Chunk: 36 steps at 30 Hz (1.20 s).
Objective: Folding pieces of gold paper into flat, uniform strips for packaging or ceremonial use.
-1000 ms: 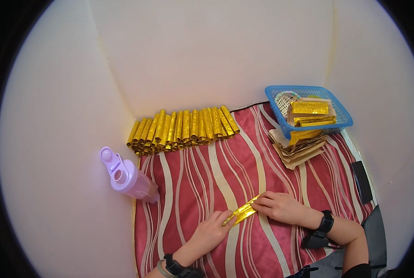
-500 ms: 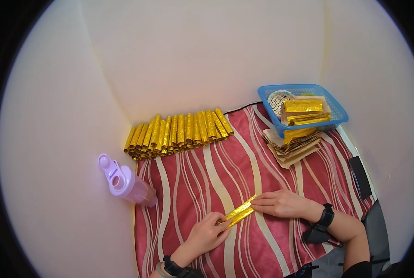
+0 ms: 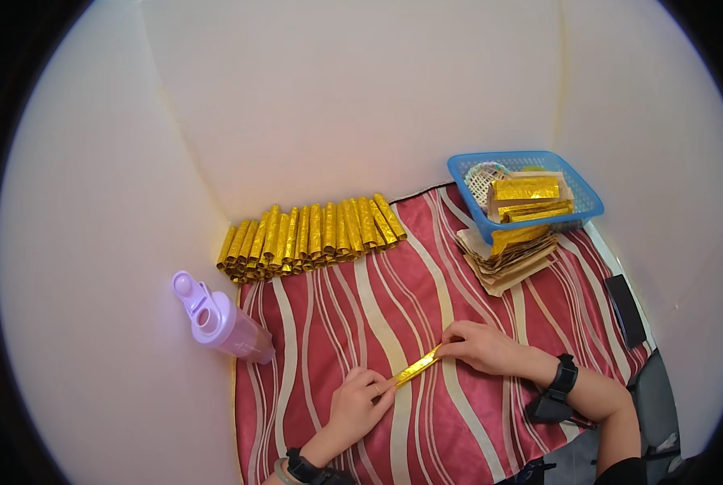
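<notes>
A narrow strip of folded gold paper (image 3: pixel 417 369) lies slantwise over the striped cloth, between my two hands. At its lower left end, my left hand (image 3: pixel 362 404) has its fingers closed on the paper. My right hand (image 3: pixel 484 347) pinches the upper right end. Rolled gold paper tubes (image 3: pixel 313 233) are piled in a row at the back left, beyond my left hand. Flat brown and gold paper sheets (image 3: pixel 507 267) are stacked at the back right, in front of the basket.
The blue plastic basket (image 3: pixel 575 206) holds gold paper and a woven white item (image 3: pixel 486 179). A lilac shaker bottle (image 3: pixel 230 327) leans at the left edge. A black phone-like slab (image 3: pixel 626 310) lies by the right edge. White walls (image 3: pixel 361 97) enclose the striped cloth (image 3: pixel 458 420).
The gold paper, wider with a crease along its length before, is now a narrower strip. My right hand has shifted slightly up, its fingers now pinching the end.
</notes>
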Each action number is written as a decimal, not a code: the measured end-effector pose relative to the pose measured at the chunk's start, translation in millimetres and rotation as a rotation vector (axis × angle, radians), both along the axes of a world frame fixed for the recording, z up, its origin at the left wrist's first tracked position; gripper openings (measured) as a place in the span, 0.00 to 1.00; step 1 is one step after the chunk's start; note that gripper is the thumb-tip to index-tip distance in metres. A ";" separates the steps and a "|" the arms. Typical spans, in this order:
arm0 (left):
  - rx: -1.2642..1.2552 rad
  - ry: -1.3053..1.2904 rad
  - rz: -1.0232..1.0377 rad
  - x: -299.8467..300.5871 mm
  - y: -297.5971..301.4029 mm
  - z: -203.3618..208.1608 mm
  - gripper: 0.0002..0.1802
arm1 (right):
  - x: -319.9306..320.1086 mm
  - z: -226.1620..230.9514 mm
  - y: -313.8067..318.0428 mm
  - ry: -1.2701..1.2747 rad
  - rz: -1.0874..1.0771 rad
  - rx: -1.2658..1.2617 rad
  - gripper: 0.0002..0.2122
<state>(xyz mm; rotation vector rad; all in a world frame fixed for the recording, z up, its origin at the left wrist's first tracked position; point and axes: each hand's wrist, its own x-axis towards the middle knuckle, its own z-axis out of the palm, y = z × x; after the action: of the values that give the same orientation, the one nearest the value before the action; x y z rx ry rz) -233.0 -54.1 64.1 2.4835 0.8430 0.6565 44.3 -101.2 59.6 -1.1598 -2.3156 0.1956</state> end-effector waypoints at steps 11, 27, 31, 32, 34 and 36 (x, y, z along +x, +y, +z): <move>-0.122 -0.019 0.198 4.4 7.7 -0.9 0.06 | -1.7 0.7 18.1 0.139 -0.124 -0.205 0.06; -0.228 0.016 0.075 3.6 9.0 3.2 0.08 | 2.6 -3.0 13.2 0.157 -0.045 -0.208 0.05; -0.275 -0.013 0.099 8.2 7.4 5.3 0.09 | 5.4 4.3 11.0 0.210 0.033 -0.080 0.04; -0.271 -0.006 0.083 7.1 7.8 3.3 0.09 | 5.6 5.7 8.8 0.232 0.057 -0.027 0.04; -0.107 -0.060 0.027 2.6 10.5 -1.2 0.08 | 5.9 9.0 4.3 0.257 0.051 -0.048 0.04; -0.052 -0.078 0.027 3.4 10.2 -0.8 0.08 | 6.2 9.7 1.6 0.275 0.061 -0.053 0.05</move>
<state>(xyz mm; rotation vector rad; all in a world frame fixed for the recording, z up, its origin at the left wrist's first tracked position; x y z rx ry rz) -229.6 -43.9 63.4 2.3875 0.8554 0.7265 50.5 -99.6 69.4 -1.0178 -2.1151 0.4142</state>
